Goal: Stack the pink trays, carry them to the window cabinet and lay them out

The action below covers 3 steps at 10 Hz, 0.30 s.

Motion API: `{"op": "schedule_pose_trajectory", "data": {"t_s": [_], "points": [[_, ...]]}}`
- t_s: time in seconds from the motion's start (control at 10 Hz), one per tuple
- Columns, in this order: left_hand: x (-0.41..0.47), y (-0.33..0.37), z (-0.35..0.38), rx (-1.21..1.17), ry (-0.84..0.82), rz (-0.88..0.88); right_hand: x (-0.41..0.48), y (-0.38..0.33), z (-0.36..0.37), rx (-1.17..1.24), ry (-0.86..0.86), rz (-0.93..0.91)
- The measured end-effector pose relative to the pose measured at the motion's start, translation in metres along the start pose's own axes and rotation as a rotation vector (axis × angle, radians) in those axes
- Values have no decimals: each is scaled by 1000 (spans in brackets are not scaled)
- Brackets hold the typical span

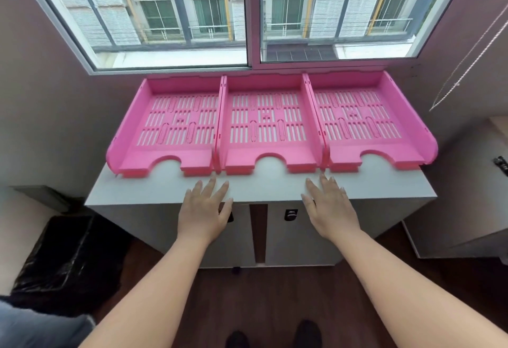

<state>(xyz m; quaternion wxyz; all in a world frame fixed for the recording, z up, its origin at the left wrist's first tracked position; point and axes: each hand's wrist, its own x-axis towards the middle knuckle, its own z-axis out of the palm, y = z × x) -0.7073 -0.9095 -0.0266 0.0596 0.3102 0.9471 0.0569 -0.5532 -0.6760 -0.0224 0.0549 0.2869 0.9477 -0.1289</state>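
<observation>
Three trays point(265, 125) are lying side by side on the cabinet point(264, 185) under the window, long axes running away from the hands, just ahead of the fingertips, while the left hand point(204, 210) and right hand point(328, 207) are hovering flat, released, empty, about equally near.

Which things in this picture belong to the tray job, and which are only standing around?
Part of the job:
- left pink tray
- middle pink tray
- right pink tray
- window cabinet
- left hand and right hand, both open and empty

Not part of it:
- black bin bag
- blind cord
</observation>
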Motion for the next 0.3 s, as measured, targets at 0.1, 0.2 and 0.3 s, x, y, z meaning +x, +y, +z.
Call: {"op": "schedule_pose_trajectory", "data": {"t_s": [0.1,0.2,0.3], "points": [[4,0,-2,-16,-15,-26,1,-3,-2,2,-13,5],[7,-1,-1,-9,-8,-32,0,0,-8,77,-44,-4],[8,-3,0,-10,-2,-34,-6,8,-37,361,-2,39]]}}
